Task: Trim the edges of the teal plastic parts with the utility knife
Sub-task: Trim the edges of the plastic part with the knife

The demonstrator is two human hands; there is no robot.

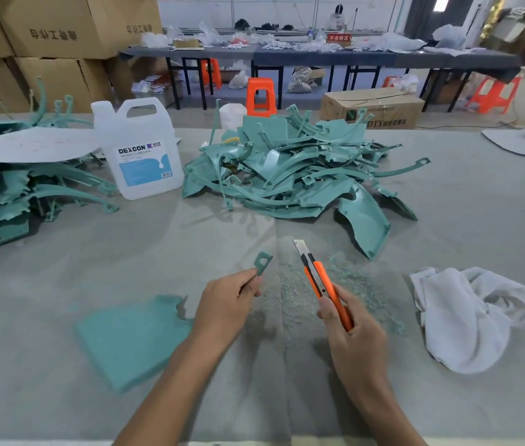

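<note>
The left hand [225, 300] pinched a small teal part [262, 262] between thumb and curled fingers [250, 284], its eyelet end standing just above the fingertips. The right hand [351, 326] was wrapped round the orange utility knife [317, 278], whose bared blade pointed away beyond the fingers, apart from the part. A flat teal panel [132, 339] lay on the worktop [61, 284] just left of the left fingers, and the heap of teal parts [287, 175] sat well beyond both hands. The part looked light, thin and stiff yet springy. It would probably flex or slip under the blade, so a hold close to the cut edge seemed wise.
</note>
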